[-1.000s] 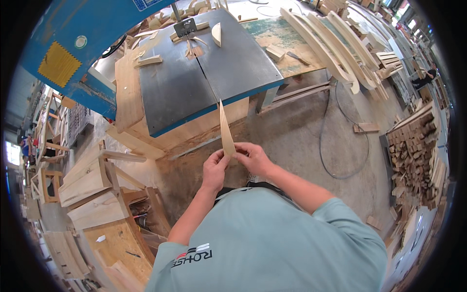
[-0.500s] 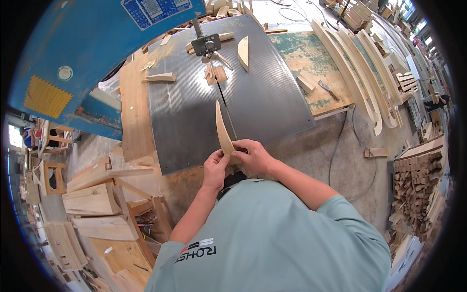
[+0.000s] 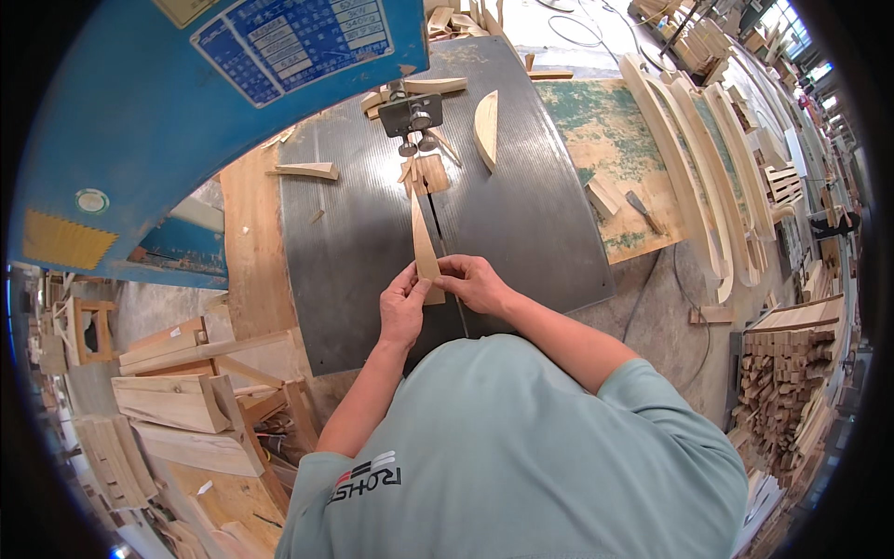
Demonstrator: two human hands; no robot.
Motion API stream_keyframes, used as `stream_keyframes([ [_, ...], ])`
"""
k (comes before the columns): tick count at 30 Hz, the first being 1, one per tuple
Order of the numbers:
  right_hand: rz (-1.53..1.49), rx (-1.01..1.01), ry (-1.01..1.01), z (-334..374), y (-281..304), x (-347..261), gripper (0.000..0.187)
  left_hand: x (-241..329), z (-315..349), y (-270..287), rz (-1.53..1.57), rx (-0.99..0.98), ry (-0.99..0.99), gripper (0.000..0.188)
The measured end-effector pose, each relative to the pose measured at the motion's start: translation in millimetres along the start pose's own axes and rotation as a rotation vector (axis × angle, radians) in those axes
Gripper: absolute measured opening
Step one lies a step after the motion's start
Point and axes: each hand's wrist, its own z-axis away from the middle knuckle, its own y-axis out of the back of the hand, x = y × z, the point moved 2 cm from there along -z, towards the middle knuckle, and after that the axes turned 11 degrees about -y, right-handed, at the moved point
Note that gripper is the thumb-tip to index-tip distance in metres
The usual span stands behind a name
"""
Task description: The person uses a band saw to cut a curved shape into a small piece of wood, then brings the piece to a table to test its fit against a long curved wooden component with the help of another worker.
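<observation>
A pale, tapering piece of wood point(image 3: 424, 244) lies over the grey ridged table point(image 3: 531, 252) of a bandsaw, its narrow tip pointing away from me near the wooden insert point(image 3: 432, 174). My left hand point(image 3: 402, 306) pinches its wide near end from the left. From the right, my right hand point(image 3: 475, 283) grips the same end, thumb and fingers closed. Above the insert hangs the metal blade guide point(image 3: 412, 115). Whether the tip touches the blade, I cannot tell.
A curved offcut point(image 3: 486, 130) lies right of the guide, another wood piece point(image 3: 307, 171) to the left. The blue machine body point(image 3: 149, 149) looms at upper left. A scraper point(image 3: 643, 211) rests on the green-stained board point(image 3: 605, 130), beside long curved wooden parts point(image 3: 680, 177).
Both hands have moved forward with the piece of wood, bringing its tip close to the insert below the guide. My body has leaned further over the table.
</observation>
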Motion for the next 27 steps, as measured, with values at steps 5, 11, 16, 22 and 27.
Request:
stream_keyframes([
  [5, 0.024, 0.019, 0.012, -18, 7, 8, 0.029, -2, -11, -3, -0.037, 0.035, 0.021, 0.040],
  [11, 0.031, 0.071, 0.007, -32, 12, 17, 0.027, 4, -21, -8, -0.151, 0.044, 0.019, 0.038],
  [16, 0.000, 0.024, -0.055, -34, 12, 15, 0.027, 4, -24, -6, -0.206, 0.060, 0.040, 0.038],
  [22, 0.067, 0.045, -0.017, -25, 14, 13, 0.026, 5, -18, -8, -0.197, 0.038, 0.073, 0.039],
  [27, 0.007, 0.026, -0.024, -21, 15, 17, 0.025, 6, -16, -9, -0.174, 0.021, 0.094, 0.039],
])
